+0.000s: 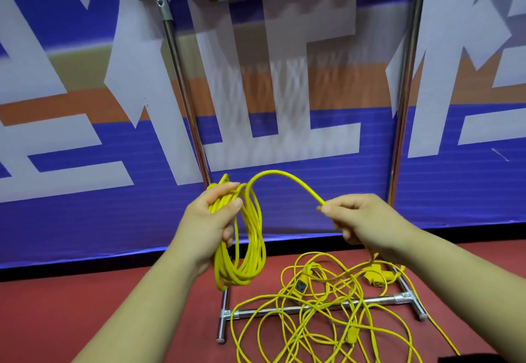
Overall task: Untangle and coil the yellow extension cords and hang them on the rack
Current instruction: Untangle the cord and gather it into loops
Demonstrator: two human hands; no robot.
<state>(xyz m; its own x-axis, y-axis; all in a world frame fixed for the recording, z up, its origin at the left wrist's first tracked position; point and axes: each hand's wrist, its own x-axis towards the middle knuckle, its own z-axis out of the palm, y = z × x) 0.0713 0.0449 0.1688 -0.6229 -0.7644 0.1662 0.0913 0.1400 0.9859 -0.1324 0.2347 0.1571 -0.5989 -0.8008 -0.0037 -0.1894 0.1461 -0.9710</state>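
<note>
Banner wall (71,163) fills 9 through 3 o'clock; its lower edge meets the red floor (71,314). Rack (406,100) stands against it, hooks at 12, base bar at 6, with open room between the uprights. Loose yellow cords (318,308) lie tangled across the base at 5 o'clock. Left hand (207,220), centre-left, grips a hanging coil (239,277). Right hand (361,220), held apart toward 3 o'clock, pinches the strand (273,172) arching off that coil.
</note>
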